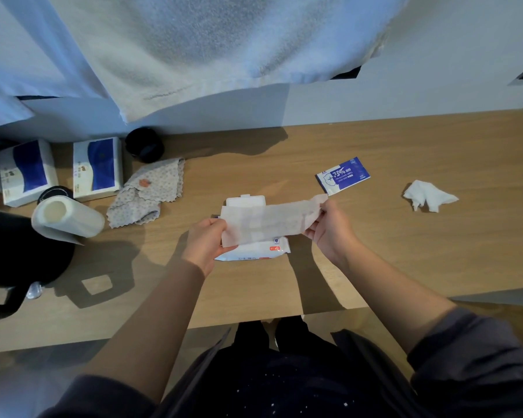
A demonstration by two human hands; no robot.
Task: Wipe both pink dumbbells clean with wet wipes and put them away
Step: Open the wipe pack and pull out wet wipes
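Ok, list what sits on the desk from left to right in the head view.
Tissue box → second tissue box → patterned cloth → wipes pack → blue sachet → crumpled wipe. Skipped for overlap: paper roll, black cup.

The bench (pixel 405 236) is light brown wood. The wipe (pixel 272 220) is white, the sachet (pixel 343 175) blue and white, and the cloth (pixel 151 191) grey with small dots.

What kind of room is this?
Probably a home or dorm room: a light wooden desk, a white towel-like cloth hanging above it, and two blue-and-white tissue packs by the wall.
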